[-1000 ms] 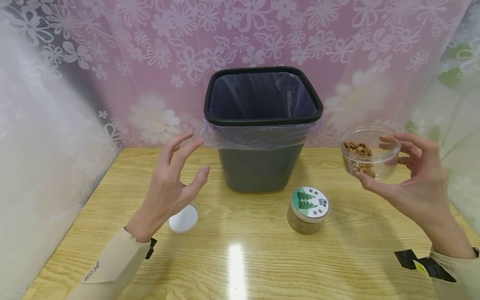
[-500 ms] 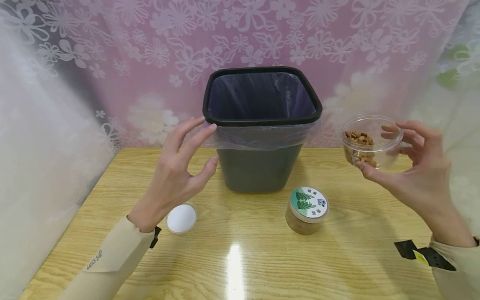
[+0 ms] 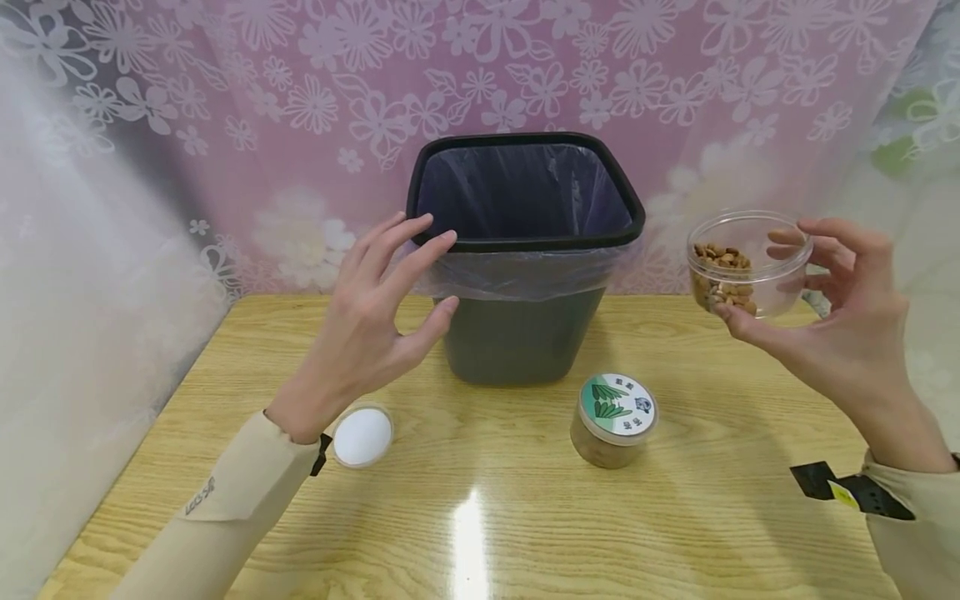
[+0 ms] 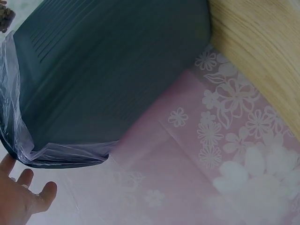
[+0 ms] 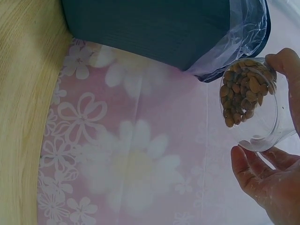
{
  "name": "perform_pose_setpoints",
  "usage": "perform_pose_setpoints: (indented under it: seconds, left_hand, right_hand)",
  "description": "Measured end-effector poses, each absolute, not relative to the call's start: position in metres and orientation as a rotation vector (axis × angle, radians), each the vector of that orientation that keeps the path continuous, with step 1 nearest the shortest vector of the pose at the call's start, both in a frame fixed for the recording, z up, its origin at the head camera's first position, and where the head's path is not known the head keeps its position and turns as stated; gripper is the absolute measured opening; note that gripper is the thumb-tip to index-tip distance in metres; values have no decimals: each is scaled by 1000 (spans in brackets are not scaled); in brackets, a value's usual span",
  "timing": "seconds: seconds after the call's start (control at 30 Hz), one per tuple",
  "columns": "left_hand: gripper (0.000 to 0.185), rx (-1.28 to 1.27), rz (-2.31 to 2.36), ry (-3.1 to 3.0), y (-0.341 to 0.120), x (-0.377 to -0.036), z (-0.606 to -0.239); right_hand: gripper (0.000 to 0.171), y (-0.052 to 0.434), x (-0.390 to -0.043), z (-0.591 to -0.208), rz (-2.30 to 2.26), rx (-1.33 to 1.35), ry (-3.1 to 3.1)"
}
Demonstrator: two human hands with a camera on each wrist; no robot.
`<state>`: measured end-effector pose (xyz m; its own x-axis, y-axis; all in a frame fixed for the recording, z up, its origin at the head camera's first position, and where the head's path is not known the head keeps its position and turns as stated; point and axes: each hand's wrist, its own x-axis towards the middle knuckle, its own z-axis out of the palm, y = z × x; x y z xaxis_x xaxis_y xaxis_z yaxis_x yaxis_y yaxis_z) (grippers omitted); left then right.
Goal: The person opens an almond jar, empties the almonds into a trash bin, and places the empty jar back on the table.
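The right hand point(image 3: 840, 325) lifted its clear round plastic tub of brown nuts point(image 3: 746, 262) higher at frame right, grip wrapped around it. The left hand point(image 3: 367, 333), fingers spread and empty, closed on the dark lined bin point(image 3: 525, 250) at centre: tipping looked imminent.

Items on and around the wooden table, head view.
A closed round jar point(image 3: 615, 419) with a green and white printed lid stands right of centre on the wooden table point(image 3: 675, 533) (brownish contents show through its side). A white round lid point(image 3: 363, 437) lies flat at the near left, well apart from the jar. Behind the table hangs a pink curtain point(image 3: 300, 125) patterned with white flowers; paler floral cloth point(image 3: 82, 283) closes in the left side.
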<state>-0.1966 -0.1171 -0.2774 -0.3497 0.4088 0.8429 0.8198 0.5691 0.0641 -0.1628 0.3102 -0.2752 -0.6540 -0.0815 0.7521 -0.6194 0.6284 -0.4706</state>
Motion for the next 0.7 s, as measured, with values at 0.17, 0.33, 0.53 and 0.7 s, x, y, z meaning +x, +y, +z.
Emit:
perform_pose_setpoints:
  seconds: [0.17,0.33,0.53,0.7]
  left_hand:
    - [49,-991,-589,-1965,-115,-200,-274]
    - [47,-1024,-578,-1971,-112,-205,-272]
    - [47,-1049,-544,-1998,-109,-210,-269]
    - [46,-1053,-512,-2004,-106,-212,-268]
  right_hand:
    - [89,308,-166,-272,957,557,-2126]
    - [89,307,-171,-267,938,570,-2125]
    - [89,305,-174,-258,911,574,-2131]
    - [90,304,-177,-250,862,574,-2142]
